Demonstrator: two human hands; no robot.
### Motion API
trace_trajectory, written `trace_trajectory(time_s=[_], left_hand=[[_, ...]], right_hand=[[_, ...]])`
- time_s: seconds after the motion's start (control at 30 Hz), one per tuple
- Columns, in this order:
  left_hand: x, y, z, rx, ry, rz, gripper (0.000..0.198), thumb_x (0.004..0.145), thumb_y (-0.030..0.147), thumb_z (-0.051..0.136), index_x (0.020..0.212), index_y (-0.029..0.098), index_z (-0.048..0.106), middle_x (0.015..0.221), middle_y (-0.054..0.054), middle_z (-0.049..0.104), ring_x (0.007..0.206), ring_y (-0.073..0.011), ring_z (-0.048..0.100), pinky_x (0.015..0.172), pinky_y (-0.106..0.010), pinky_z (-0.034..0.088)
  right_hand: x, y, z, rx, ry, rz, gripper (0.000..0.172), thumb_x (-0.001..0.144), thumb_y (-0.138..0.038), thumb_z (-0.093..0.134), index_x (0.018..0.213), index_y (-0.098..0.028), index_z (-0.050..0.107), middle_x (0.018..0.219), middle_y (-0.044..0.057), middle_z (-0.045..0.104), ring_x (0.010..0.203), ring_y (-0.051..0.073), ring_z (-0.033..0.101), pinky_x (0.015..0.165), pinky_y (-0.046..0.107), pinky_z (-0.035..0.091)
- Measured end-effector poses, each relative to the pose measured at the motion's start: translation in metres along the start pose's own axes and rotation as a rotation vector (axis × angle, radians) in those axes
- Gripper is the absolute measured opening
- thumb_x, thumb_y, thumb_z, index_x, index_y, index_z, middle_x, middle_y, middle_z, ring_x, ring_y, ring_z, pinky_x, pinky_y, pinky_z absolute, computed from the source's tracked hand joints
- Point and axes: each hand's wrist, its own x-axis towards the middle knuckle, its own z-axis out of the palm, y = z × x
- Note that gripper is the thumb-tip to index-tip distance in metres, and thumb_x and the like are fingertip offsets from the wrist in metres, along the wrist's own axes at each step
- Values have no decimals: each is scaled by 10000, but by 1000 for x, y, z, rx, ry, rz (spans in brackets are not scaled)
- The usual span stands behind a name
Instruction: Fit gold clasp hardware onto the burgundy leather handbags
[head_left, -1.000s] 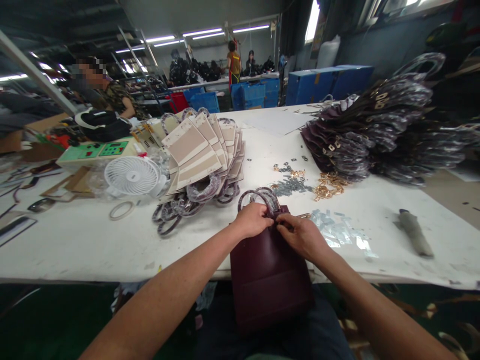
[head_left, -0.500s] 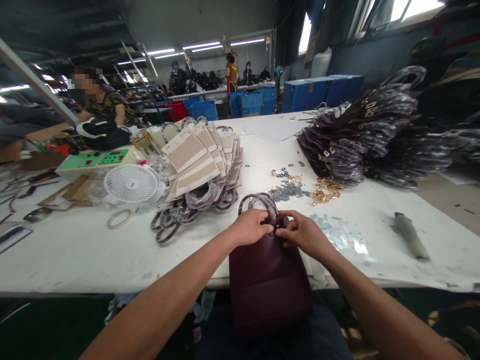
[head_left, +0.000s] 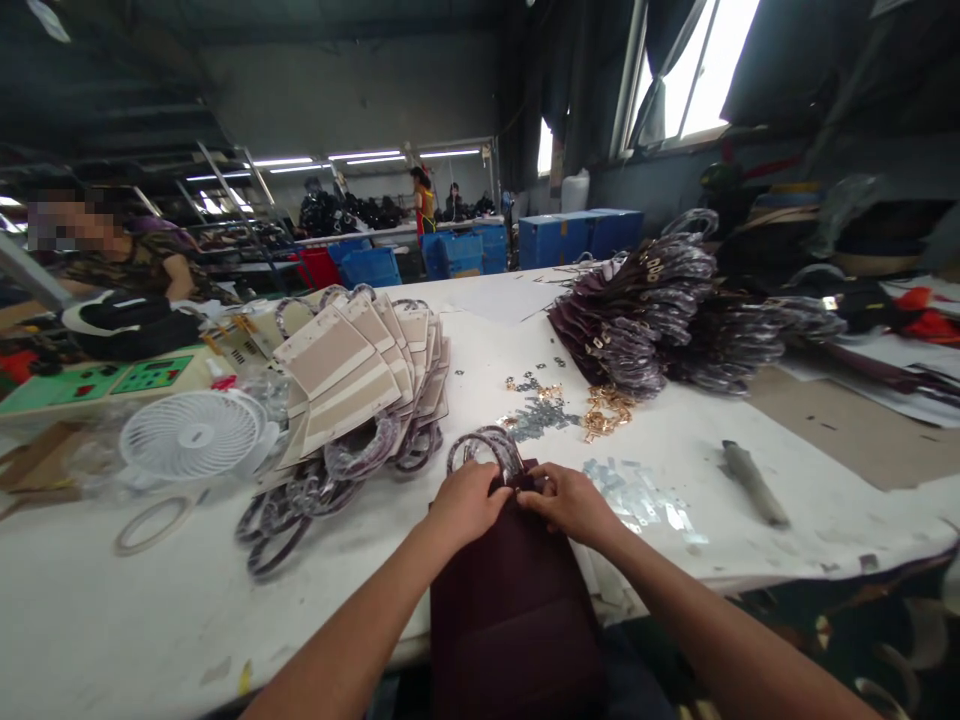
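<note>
A dark maroon handbag (head_left: 517,610) stands at the table's front edge, its plastic-wrapped handles (head_left: 487,448) rising behind my fingers. My left hand (head_left: 471,500) is closed on the bag's top edge, left of the centre. From the right, my right hand (head_left: 564,500) pinches the bag's dark closure tab, its fingertips close to those of my left hand. The small part between the fingertips is mostly hidden. Just beyond the bag lie grey metal plates (head_left: 541,415) and gold-coloured fittings (head_left: 606,412), with clear-looking strips (head_left: 637,495) nearer on the right.
Beige panels with wrapped handles (head_left: 349,375) are stacked to the left, beside a white fan (head_left: 196,436) and a tape ring (head_left: 154,525). Maroon bag pieces (head_left: 637,320) are heaped at the back right. A grey roll (head_left: 754,483) lies right. A person (head_left: 142,255) is at far left.
The camera view has turned to the right and tilted, so the table's contents appear shifted left and lower. Both hands remain at the bag's top.
</note>
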Motion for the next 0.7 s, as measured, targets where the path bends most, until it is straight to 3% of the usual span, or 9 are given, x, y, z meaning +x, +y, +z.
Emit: trace_trajectory(time_s=[0.1, 0.17, 0.3, 0.4, 0.5, 0.7], left_hand=[[-28, 4, 12, -4, 277, 85, 275, 915, 223, 651, 1186, 186, 629, 1203, -88, 666, 1181, -267, 586, 1042, -425, 485], [-56, 3, 24, -32, 427, 156, 337, 936, 191, 623, 1270, 211, 579, 1302, -79, 621, 1252, -243, 547, 1112, -433, 457], [-107, -16, 49, -15, 547, 160, 331, 949, 185, 598, 1275, 238, 578, 1288, -75, 615, 1233, -243, 564, 1062, -444, 523], [-124, -32, 64, 9, 579, 101, 264, 946, 210, 602, 1207, 241, 617, 1236, -76, 637, 1173, -253, 600, 980, -440, 581], [-125, -40, 69, 25, 600, 91, 219, 938, 221, 604, 1152, 239, 648, 1201, -80, 655, 1133, -262, 622, 935, -444, 604], [-122, -51, 74, 42, 632, 153, 240, 895, 186, 635, 1130, 226, 658, 1185, -94, 669, 1126, -257, 634, 920, -400, 611]], right_hand=[[2, 5, -13, -36, 70, -33, 331, 880, -403, 703, 1154, -216, 694, 607, -65, 624, 500, 152, 654, 547, 253, 477], [5, 13, -28, -60, 131, -22, 319, 904, -443, 663, 1130, -222, 709, 634, -52, 662, 533, 160, 671, 592, 267, 494], [21, 36, -65, -295, 285, -15, 238, 914, -441, 622, 951, -248, 758, 789, -10, 750, 700, 189, 707, 686, 289, 505], [45, 46, -79, -431, 319, -51, 186, 892, -377, 641, 924, -250, 773, 930, 13, 770, 837, 215, 704, 768, 312, 503], [79, 39, -69, -498, 276, -100, 186, 893, -347, 653, 988, -252, 782, 1007, 23, 767, 909, 221, 696, 815, 316, 503], [164, 12, -15, -587, 211, -140, 236, 915, -331, 654, 1112, -272, 770, 1213, 27, 719, 1115, 225, 659, 952, 300, 482]])
